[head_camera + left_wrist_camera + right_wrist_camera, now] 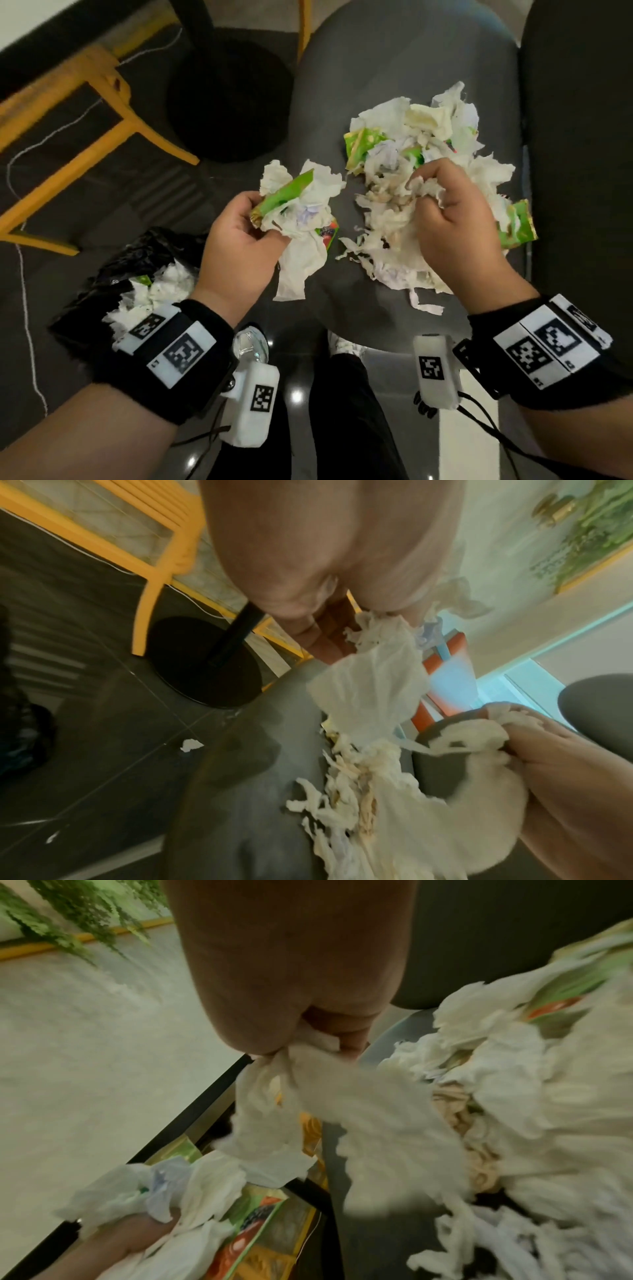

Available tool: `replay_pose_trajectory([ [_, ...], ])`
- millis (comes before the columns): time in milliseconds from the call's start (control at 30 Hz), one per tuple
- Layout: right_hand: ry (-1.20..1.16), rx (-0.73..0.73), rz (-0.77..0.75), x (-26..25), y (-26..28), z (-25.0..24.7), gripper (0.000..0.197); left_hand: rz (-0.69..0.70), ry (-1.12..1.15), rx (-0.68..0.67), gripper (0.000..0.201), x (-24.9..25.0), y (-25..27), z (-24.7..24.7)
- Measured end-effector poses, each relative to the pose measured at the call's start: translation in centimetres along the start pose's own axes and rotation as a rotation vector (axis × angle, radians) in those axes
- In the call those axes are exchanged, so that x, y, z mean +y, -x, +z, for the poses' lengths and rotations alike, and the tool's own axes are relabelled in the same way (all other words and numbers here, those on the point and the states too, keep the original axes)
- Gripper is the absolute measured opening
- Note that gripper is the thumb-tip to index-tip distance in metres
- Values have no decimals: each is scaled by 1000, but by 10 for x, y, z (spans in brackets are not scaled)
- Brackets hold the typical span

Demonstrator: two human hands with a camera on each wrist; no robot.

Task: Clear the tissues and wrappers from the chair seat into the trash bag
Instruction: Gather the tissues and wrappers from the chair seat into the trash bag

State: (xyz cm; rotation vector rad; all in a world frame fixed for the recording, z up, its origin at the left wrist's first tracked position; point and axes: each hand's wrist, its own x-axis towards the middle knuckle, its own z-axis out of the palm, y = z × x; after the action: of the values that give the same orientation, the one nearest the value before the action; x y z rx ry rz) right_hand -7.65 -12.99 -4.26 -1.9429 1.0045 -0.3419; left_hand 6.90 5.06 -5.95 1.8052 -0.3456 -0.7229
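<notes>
A heap of white tissues mixed with green wrappers covers the grey chair seat. My left hand grips a bunch of tissues and a green wrapper, held above the seat's left edge; in the left wrist view a tissue hangs from its fingers. My right hand sits on the heap with its fingers curled round a clump of tissue. The black trash bag stands open on the floor at lower left, holding several tissues.
A yellow chair frame and a round black table base stand on the dark floor to the left. The dark chair back rises on the right. A tissue scrap lies on the floor. A white cord trails across the floor.
</notes>
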Motion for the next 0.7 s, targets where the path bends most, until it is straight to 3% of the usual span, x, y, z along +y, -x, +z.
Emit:
replay_pose_trajectory([
  [233, -23, -321, -96, -53, 2, 46, 12, -100, 67, 172, 24, -14, 26, -57],
  [433, 59, -441, -183, -72, 4, 132, 23, -187, 51, 336, 23, -65, 45, -123],
  [700, -25, -617, -40, -112, 44, 267, 37, -325, -7, 485, 26, -144, 80, -235],
])
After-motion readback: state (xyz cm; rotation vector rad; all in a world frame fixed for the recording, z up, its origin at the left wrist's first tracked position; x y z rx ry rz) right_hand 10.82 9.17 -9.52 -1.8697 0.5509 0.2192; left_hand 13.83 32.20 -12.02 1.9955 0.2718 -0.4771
